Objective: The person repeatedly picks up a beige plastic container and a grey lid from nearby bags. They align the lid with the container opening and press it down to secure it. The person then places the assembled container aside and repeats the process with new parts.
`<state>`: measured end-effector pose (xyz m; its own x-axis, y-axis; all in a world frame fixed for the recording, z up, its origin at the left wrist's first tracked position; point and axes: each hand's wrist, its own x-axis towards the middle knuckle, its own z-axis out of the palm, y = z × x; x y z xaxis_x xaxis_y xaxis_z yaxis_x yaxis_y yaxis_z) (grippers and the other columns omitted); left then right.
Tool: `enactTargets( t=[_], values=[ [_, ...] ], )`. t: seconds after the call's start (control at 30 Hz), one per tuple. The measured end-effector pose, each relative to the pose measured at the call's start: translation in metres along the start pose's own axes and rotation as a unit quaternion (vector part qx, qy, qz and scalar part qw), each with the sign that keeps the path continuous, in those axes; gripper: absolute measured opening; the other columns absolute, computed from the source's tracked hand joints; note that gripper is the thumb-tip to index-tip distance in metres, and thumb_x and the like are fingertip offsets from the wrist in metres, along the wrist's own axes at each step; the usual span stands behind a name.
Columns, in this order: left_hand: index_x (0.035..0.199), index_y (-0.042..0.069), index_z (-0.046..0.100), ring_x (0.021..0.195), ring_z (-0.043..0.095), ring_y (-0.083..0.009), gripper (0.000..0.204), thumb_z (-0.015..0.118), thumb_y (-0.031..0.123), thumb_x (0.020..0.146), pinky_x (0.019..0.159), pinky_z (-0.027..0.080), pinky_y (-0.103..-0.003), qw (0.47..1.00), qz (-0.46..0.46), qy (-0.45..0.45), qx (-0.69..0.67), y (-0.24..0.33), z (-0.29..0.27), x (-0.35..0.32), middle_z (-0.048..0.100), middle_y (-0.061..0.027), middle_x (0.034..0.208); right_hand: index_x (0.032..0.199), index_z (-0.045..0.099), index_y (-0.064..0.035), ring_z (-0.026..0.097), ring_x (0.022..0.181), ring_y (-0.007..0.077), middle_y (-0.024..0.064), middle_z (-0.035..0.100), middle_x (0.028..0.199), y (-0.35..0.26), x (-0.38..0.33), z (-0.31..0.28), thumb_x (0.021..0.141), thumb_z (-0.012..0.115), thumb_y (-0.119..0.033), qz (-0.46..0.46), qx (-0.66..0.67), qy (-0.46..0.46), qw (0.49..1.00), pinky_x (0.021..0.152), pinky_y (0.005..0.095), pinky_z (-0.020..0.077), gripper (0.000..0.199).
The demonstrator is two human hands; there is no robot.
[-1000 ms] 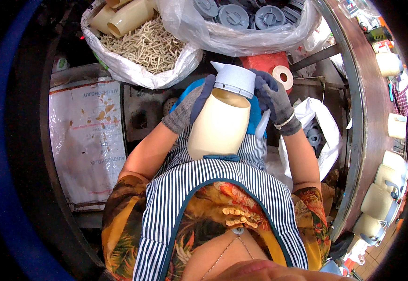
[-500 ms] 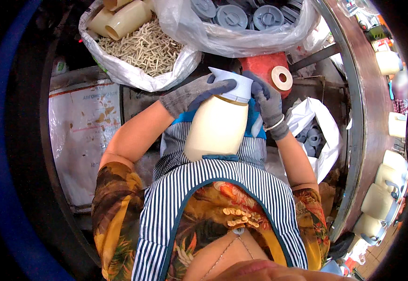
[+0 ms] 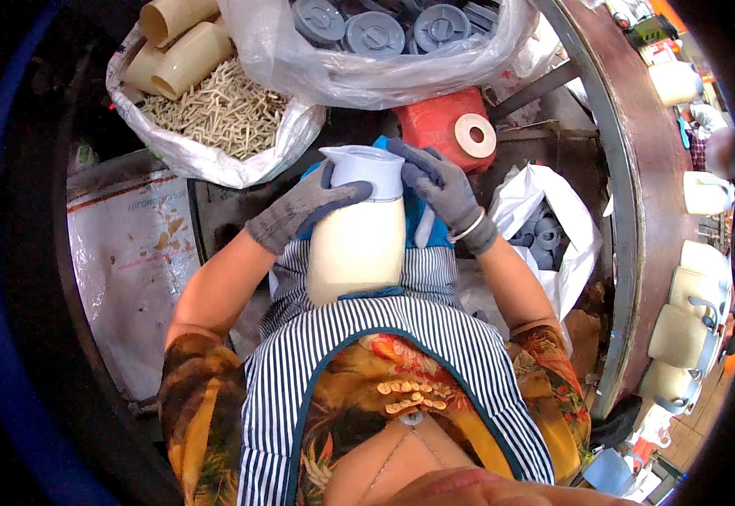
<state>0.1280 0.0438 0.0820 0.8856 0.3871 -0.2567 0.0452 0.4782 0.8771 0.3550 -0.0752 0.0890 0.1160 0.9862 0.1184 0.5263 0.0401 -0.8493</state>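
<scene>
A cream jug body [image 3: 357, 253] stands in my lap against the striped apron, topped by a pale blue-grey spouted collar [image 3: 367, 169]. The spout points left. My left hand [image 3: 313, 207], in a grey work glove, wraps the jug's left side, its thumb lying across the lower collar. At the collar's right rim, my gloved right hand [image 3: 445, 190] is closed with bent fingers against it; their tips are partly hidden. Below that hand hangs a pale blue-grey strip [image 3: 425, 228], shaped like a handle; its upper end is hidden.
Ahead stand a sack of small beige sticks [image 3: 216, 118] with cream tubes and a clear bag of grey round lids [image 3: 374, 35]. A red block with a pale ring [image 3: 474, 135] lies beyond my right hand. Right are a white bag of grey parts [image 3: 582, 228] and a bench holding several jugs [image 3: 679, 333].
The collar sat tilted with a visible seam gap; now it sits level on the jug body. My right fingers have shifted up toward its rim. The whole view has shifted slightly.
</scene>
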Motion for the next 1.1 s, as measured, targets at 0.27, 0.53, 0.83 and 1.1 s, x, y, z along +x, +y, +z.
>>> enactTargets(
  t=[0.27,0.53,0.83,1.1],
  values=[
    [0.142,0.003,0.042,0.123,0.053,-0.0216,0.08,0.081,0.028,0.077,0.105,0.044,-0.037,0.997,0.022,0.068,-0.003,0.007,0.009,-0.014,0.054,-0.0125,0.134,0.138,0.054,-0.0142,0.057,0.099,0.033,0.0143,0.063,0.104,0.145,0.021,-0.053,0.085,0.064,-0.051,-0.02,-0.59,0.148,0.793,0.102,0.0567,0.0362,0.066],
    [0.139,-0.001,0.043,0.12,0.055,-0.0235,0.078,0.079,0.019,0.072,0.105,0.042,-0.037,0.965,0.235,0.064,0.093,0.092,0.036,0.051,0.056,-0.0138,0.131,0.119,0.058,-0.0021,0.059,0.109,0.03,0.0145,0.06,0.118,0.156,-0.047,-0.109,0.093,0.061,-0.013,-0.031,-0.331,0.326,0.885,0.095,0.0367,0.046,0.028],
    [0.146,0.005,0.03,0.13,0.046,-0.0367,0.116,0.087,0.056,0.059,0.109,0.039,-0.046,0.786,0.432,0.122,0.425,0.01,0.049,0.228,0.046,-0.02,0.139,0.124,0.059,0.0016,0.058,0.11,0.0214,0.0124,0.063,0.12,-0.081,-0.051,-0.239,0.102,0.051,-0.015,-0.073,-0.238,0.532,0.809,0.098,0.0336,0.0443,0.029],
    [0.145,0.003,0.032,0.13,0.046,-0.0371,0.115,0.088,0.054,0.059,0.11,0.037,-0.045,0.81,0.407,0.085,0.414,0.006,0.052,0.227,0.046,-0.0214,0.139,0.118,0.059,0.0022,0.058,0.104,0.0193,0.0114,0.063,0.113,-0.022,0.065,-0.143,0.1,0.054,-0.017,-0.092,-0.414,0.256,0.869,0.094,0.032,0.0462,0.027]
  ],
)
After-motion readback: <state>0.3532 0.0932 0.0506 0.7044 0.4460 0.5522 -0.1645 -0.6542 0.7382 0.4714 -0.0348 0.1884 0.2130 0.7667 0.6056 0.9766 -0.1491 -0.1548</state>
